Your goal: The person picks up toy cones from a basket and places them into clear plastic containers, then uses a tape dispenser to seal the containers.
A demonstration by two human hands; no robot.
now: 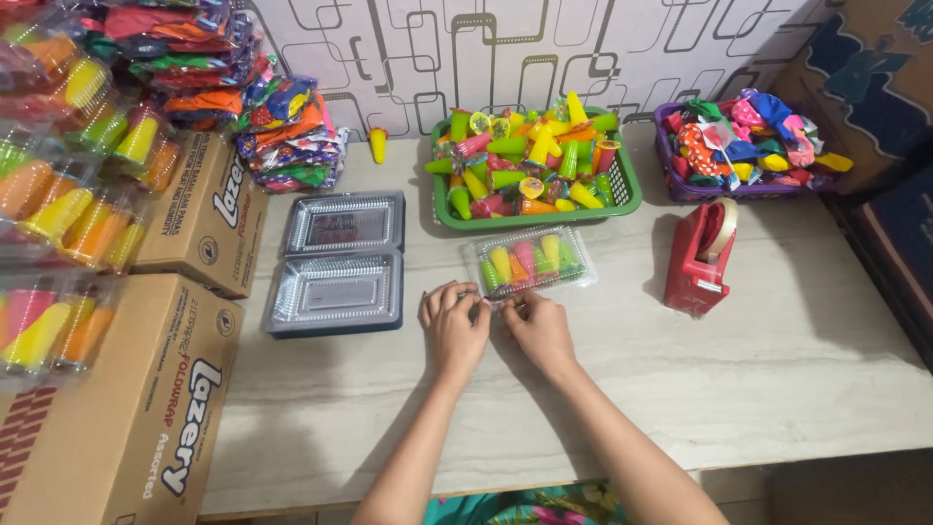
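Fingers of the left hand (453, 326) and right hand (537, 328) are pinching together on the near edge of a closed clear box (530, 261) of coloured cones, pressing it flat against the tabletop (777, 360), apparently steadying its lid, beside an open empty tray (338, 262).

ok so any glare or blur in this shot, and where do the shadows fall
Head view: sharp overall; glare glints on the open clear trays; the red tape dispenser casts a soft shadow to its left; both hands shade the table below; left edge bows slightly.
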